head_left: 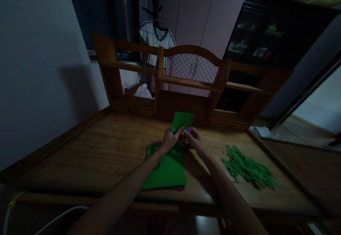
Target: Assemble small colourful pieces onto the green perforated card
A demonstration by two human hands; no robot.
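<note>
My left hand (170, 141) pinches a green sheet (181, 120) that stands up from the desk, its right edge notched. Close beside it, my right hand (199, 142) has its fingers closed round a small purple-and-red tool (188, 131) at that notched edge. The tool's exact kind is too dark and partly covered to make out. Beneath my left wrist lies a stack of green sheets (167, 171), with a darker reddish layer showing at its lower edge. Small green scraps lie on the desk under my right hand.
A loose pile of thin green strips (247, 167) lies on the wooden desk (114, 146) at the right. A wooden shelf unit (186, 82) rises along the far edge. A wall (48, 68) borders the left, and a white cable (64, 212) hangs at the front left.
</note>
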